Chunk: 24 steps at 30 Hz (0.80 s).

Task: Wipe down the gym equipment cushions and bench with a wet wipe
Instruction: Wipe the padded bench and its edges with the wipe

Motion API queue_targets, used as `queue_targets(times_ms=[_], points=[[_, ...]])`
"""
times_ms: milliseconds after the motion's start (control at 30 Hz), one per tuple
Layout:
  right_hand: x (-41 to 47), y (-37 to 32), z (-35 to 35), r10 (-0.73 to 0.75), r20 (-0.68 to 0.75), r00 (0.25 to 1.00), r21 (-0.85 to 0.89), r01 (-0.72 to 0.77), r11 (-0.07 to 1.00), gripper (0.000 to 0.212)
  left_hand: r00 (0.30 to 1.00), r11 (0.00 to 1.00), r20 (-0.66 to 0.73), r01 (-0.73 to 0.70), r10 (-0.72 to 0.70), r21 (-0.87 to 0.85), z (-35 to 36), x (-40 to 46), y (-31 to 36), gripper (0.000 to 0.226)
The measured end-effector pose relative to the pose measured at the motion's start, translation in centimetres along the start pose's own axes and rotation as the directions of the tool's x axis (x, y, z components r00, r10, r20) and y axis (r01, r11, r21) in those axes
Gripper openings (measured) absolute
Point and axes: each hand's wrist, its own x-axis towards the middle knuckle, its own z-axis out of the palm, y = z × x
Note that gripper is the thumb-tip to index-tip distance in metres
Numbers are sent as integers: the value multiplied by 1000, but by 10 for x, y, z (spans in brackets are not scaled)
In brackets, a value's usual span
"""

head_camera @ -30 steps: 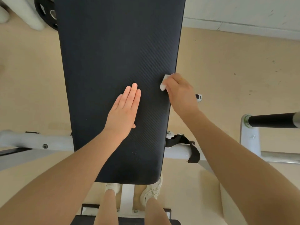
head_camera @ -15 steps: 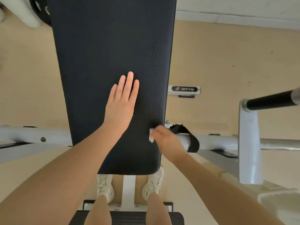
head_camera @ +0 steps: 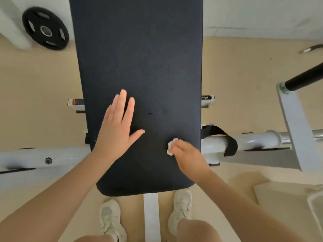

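A long black padded bench cushion [head_camera: 139,58] runs from the top of the head view down to just in front of my feet. My left hand [head_camera: 118,125] lies flat on its left half, fingers straight and thumb spread. My right hand [head_camera: 187,155] grips a small crumpled white wet wipe [head_camera: 171,146] and presses it onto the cushion near the lower right edge. Most of the wipe is hidden under my fingers.
A white frame tube [head_camera: 244,142] with a black strap [head_camera: 225,138] crosses under the bench. A black weight plate [head_camera: 45,28] leans at the upper left. A white upright [head_camera: 295,130] with a black bar [head_camera: 305,77] stands at right. My shoes [head_camera: 110,217] straddle the white centre rail [head_camera: 151,215].
My right hand dragged the wipe down the cushion's right edge toward me, then slightly inward onto the top surface. My left hand stayed flat on the cushion; its thumb has spread.
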Motion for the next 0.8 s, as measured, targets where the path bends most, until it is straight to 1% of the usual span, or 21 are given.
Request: queue_targets(times_ms=[33, 67, 100, 133, 200, 233, 267, 300, 333, 367, 400, 433, 467, 533, 600, 667, 700, 733, 767, 800], points=[[2, -5, 4, 0, 4, 1000, 20, 0, 1000, 26, 1000, 1000, -15, 17, -17, -14, 2, -7, -9, 83], [9, -13, 4, -9, -42, 999, 43, 10, 999, 19, 998, 999, -39, 44, -45, -31, 4, -13, -19, 80], [24, -23, 0, -9, -124, 992, 89, 20, 996, 9, 994, 996, -73, 75, -78, -47, 6, -17, -29, 76], [44, -33, -6, 18, -220, 975, 137, 13, 990, 7, 987, 992, -109, 109, -116, -68, 7, -19, -38, 73], [92, -52, -19, 101, -378, 920, 191, -29, 981, 17, 954, 960, -166, 222, -250, -170, 4, -25, -46, 68], [114, -59, -23, 140, -440, 887, 198, -56, 979, 18, 925, 917, -162, 293, -344, -272, 4, -27, -50, 66], [132, -65, -26, 172, -468, 867, 220, -74, 973, 18, 888, 836, -109, 370, -446, -406, 4, -32, -54, 63], [147, -70, -27, 174, -442, 880, 248, -67, 966, 18, 851, 716, -38, 416, -524, -560, 9, -30, -63, 60], [159, -72, -24, 119, -398, 910, 239, -23, 971, 19, 837, 565, 78, 431, -541, -704, 9, -28, -68, 56], [168, -74, -19, 12, -368, 930, 173, 56, 983, 18, 848, 416, 156, 399, -507, -817, 6, -25, -71, 53], [174, -77, -12, -98, -329, 939, 85, 133, 988, 18, 861, 289, 209, 370, -464, -883, 4, -20, -73, 50], [178, -80, -2, -179, -302, 936, 16, 192, 981, 17, 872, 193, 232, 341, -432, -920, 4, -18, -76, 48], [180, -85, 8, -218, -292, 931, -23, 221, 975, 17, 880, 141, 234, 316, -413, -938, 2, -21, -76, 46], [169, -97, 29, -280, -292, 914, -72, 271, 960, 16, 909, 109, 178, 234, -376, -966, 6, -31, -78, 45], [143, -105, 50, -373, -251, 893, -70, 368, 927, 15, 933, 107, 113, 158, -343, -982, 12, -42, -81, 47], [124, -106, 59, -498, -186, 847, -68, 495, 866, 19, 937, 73, 104, 136, -333, -988, 21, -45, -93, 49], [126, -105, 54, -522, -171, 835, -71, 518, 852, 19, 940, 64, 100, 127, -325, -990, 22, -45, -100, 49], [134, -103, 44, -496, -196, 846, -75, 491, 868, 20, 944, 64, 97, 123, -314, -990, 22, -43, -103, 49], [145, -102, 30, -422, -263, 867, -72, 419, 905, 22, 952, 76, 87, 114, -293, -991, 23, -41, -105, 48], [160, -99, 16, -317, -366, 875, -61, 317, 946, 25, 960, 90, 81, 108, -269, -990, 23, -41, -104, 48]])
